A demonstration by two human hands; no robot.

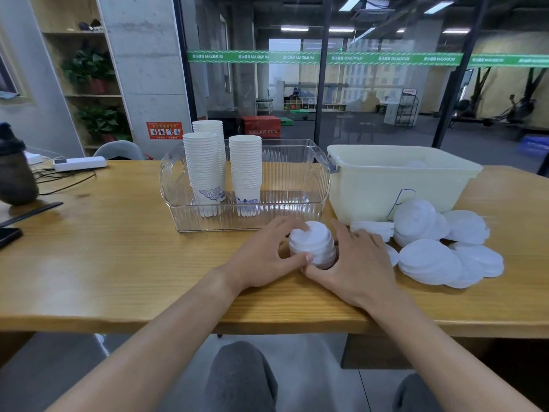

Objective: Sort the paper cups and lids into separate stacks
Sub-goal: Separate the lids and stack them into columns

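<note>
Hands: left hand (265, 257) and right hand (358, 264) cupping a lid stack (312, 243) near the table (118, 263) front edge; "MAXIMUM" on green strip (297, 58); cup stacks (205, 165) in clear bin (312, 185); loose lids (445, 245) right

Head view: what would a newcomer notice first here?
Both hands, left hand and right hand, cup a small stack of white lids at the table's front centre. Behind stands a clear bin holding tall cup stacks; loose lids spread to the right.
</note>
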